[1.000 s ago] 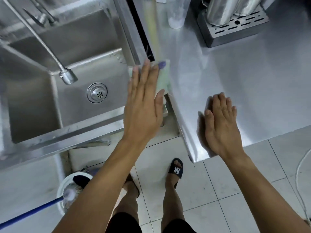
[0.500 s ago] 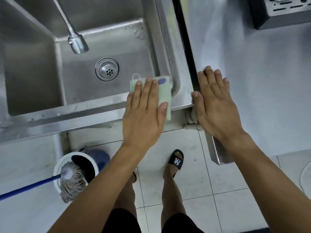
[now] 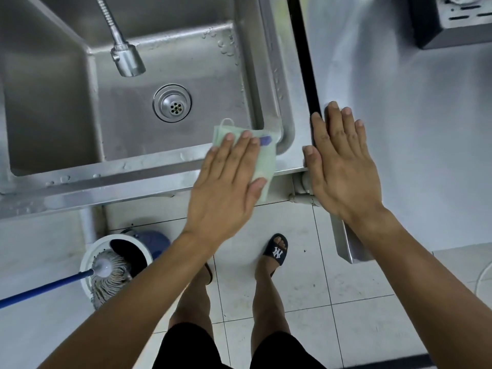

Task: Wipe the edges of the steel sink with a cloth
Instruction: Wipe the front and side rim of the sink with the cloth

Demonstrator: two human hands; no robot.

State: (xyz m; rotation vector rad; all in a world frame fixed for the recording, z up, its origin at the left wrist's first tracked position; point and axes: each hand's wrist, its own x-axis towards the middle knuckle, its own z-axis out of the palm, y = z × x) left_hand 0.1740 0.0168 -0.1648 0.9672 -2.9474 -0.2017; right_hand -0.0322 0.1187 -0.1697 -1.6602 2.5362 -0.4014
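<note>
A person's left hand [image 3: 226,182], fingers flat and spread, presses a pale green cloth [image 3: 262,158] onto the steel sink's [image 3: 106,179] front rim at its right corner. The right hand [image 3: 343,166] rests open and empty on the counter [image 3: 412,129] just right of the sink. Droplets left of the cloth suggest most of the front rim remains unwiped, though glare makes this uncertain.

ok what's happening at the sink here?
A person is wiping the steel sink's rim. The left hand presses a pale green cloth flat on the front edge near the right corner. The right hand rests palm down on the steel counter beside it. Water drops show along the front rim to the left.
</note>
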